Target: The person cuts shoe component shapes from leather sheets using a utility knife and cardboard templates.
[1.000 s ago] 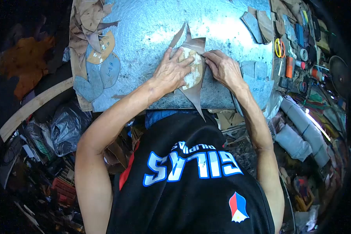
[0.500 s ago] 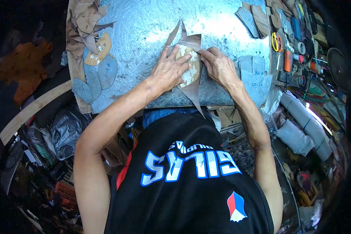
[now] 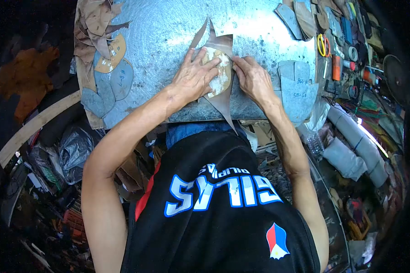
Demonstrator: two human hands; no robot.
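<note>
Your head camera looks forward and steeply down, with your shirt (image 3: 214,236) close below it. The table (image 3: 157,59) lies farther off, at the top of the wide, curved view.

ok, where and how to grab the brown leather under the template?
Probably pinch the brown leather by its pointed near tail, from the near side: the tip reaches past the table edge, so its underside looks reachable, clear of the left hand.

Workshop: metal-topped bench (image 3: 157,63), marked templates (image 3: 122,82), brown leather-like scraps (image 3: 98,20), scissors (image 3: 328,47).
</note>
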